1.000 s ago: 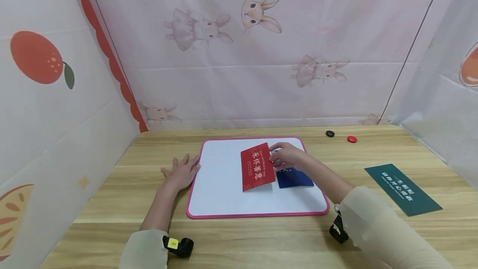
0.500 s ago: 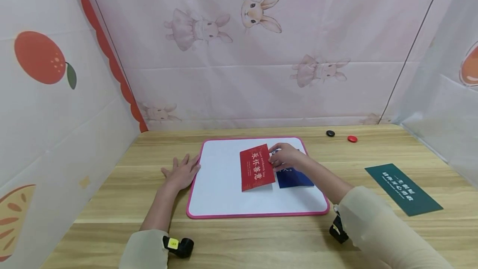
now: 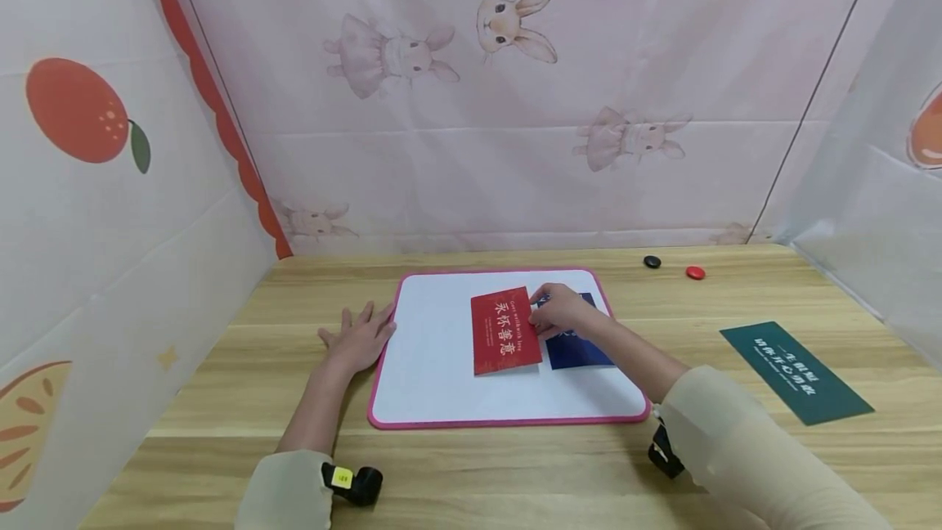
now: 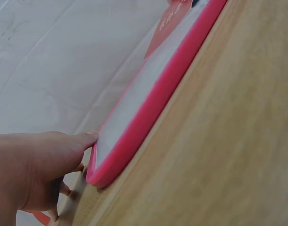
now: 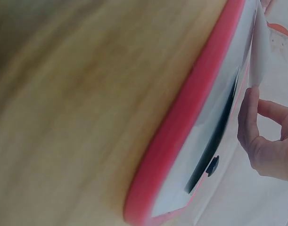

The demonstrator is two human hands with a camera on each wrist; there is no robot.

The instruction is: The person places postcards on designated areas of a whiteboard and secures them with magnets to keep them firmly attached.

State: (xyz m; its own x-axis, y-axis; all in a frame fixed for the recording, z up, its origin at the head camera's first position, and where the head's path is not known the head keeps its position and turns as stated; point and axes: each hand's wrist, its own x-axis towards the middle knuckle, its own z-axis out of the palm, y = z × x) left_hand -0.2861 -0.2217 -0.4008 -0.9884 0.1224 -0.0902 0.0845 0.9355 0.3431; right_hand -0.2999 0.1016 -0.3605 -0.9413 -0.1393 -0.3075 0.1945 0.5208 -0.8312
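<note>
A white board with a pink rim [image 3: 508, 422] lies on the wooden table. A red card [image 3: 504, 330] with white characters rests on it, and my right hand [image 3: 558, 311] pinches its right edge. Beside it a dark blue card [image 3: 579, 347] lies on the board, partly under that hand. My left hand [image 3: 358, 339] lies flat on the table, fingertips against the board's left rim [image 4: 134, 146]. The right wrist view shows the board edge [image 5: 181, 136], the card's pale underside [image 5: 258, 52] and my fingers [image 5: 264, 136].
A dark green card [image 3: 796, 370] lies on the table at the right. A black disc [image 3: 652, 262] and a red disc [image 3: 695, 272] sit near the back edge. Printed fabric walls close in the left, back and right sides.
My right hand has brought the red card slightly left and lowered it flatter onto the board. The left hand has stayed put.
</note>
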